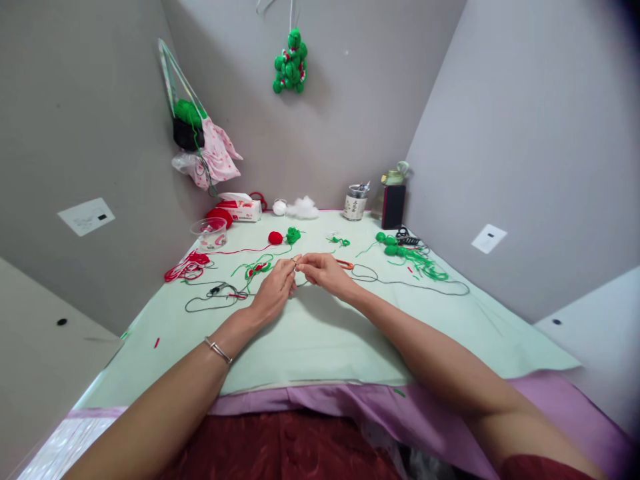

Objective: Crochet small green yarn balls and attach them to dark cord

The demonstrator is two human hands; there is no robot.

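My left hand [277, 288] and my right hand [323, 272] meet over the middle of the table, fingertips together in a pinch. Between them shows a small dark bit of yarn [294, 260], mostly covered by the fingers. Dark yarn [400, 283] trails across the table to the right of the hands. More dark yarn [200, 310] lies looped on the left. Just behind my left hand is a red and green crocheted piece [258, 269]. An orange-handled tool [345, 265] rests beyond my right hand, partly hidden by it.
At the back stand a tissue box [243, 210], white stuffing [304, 208], a pen tin [355, 203] and a phone [394, 207] before a bottle. Red yarn [187, 267] and a clear bowl [210, 235] lie left; green balls [393, 250] and scissors [406, 237] lie right.
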